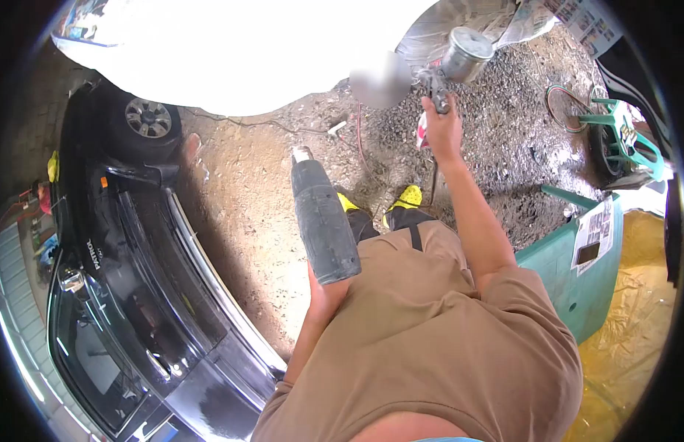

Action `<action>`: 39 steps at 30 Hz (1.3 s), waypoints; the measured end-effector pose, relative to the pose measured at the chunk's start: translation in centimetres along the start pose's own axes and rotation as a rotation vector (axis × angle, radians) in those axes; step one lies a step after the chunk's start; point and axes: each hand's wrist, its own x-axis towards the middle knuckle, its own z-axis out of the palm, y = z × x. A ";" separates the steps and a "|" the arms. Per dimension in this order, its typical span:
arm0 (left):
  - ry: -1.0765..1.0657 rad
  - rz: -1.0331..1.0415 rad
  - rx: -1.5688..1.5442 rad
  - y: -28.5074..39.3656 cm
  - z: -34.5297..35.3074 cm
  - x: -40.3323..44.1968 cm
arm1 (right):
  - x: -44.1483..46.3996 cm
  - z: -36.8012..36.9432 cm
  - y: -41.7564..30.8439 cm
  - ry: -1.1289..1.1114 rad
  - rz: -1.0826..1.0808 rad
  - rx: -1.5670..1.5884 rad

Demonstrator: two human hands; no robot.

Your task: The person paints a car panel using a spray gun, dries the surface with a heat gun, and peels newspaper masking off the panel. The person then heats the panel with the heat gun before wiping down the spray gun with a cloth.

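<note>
Brown cloth shirt (460, 339) fills the near field, below both hands. Left hand (329, 295): grasping what looks like a dark grey, cylindrical hot-air gun (323, 221) from underneath, fingers mostly hidden; metal nozzle points away from the wearer. Right hand (445, 134): fingers closed round the handle of a silver metal spray gun (439, 94) with a round metal cup (469, 57), held ahead of the wearer.

Progress: both tools are in hand. Ahead of the hands, a large, smooth, rounded white surface (246, 51) reads white throughout, but glare washes it out; coated versus uncoated areas cannot be told apart. Judgement: stage uncertain; any remaining work cannot be measured from this view.

Edges and room: the white surface's curved lower edge lies beyond the left hand and ahead-left of the right hand. Bare brown gravelly ground (239, 169) lies open left of the left hand, as far as a glossy black vehicle (150, 287). A thin dark cable (253, 124) crosses beyond the left hand, a snag risk underfoot. Right of the right forearm, a green plastic bench (570, 298) limits sideways swing; wet, dark gravel lies between.
</note>
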 end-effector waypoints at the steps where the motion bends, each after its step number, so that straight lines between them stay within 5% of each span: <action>1: 0.000 -0.014 -0.051 -1.1 -0.2 -0.2 | -0.7 0.5 -0.9 -0.072 0.041 0.036; 3: 0.010 -0.037 -0.132 -2.5 -0.6 -0.7 | -2.3 1.5 -2.7 -0.217 0.121 0.106; 6: 0.050 -0.077 -0.201 -2.3 -0.8 -1.0 | -5.9 4.3 -4.9 -0.231 -0.181 0.193; 15: 0.114 -0.078 -0.238 1.9 -2.2 -0.7 | -10.7 1.4 -8.5 -0.652 -0.416 0.260; 16: 0.119 -0.078 -0.216 3.0 -2.7 -0.5 | -10.7 -0.3 -9.6 -0.781 -0.239 0.285; 19: 0.119 0.112 -0.061 1.7 -4.2 0.6 | -10.9 -1.2 -8.0 -0.678 -0.304 0.099; 24: 0.049 0.186 -0.021 -0.7 -8.0 3.4 | -11.6 -0.6 -7.0 -0.488 -0.102 0.415; 29: 0.106 0.522 0.283 -0.3 -13.7 6.1 | -12.8 0.0 -9.6 -0.273 -0.004 0.232; 30: 0.072 0.405 -0.038 -1.8 -14.8 6.2 | -13.3 0.5 -10.5 -0.248 0.036 0.186; 35: -0.070 0.499 0.310 -8.0 -25.3 9.6 | -17.5 7.4 -13.5 -0.084 0.004 0.139; 39: -0.227 0.376 0.118 -9.2 -33.3 13.0 | -22.0 15.0 -17.4 -0.019 -0.015 0.136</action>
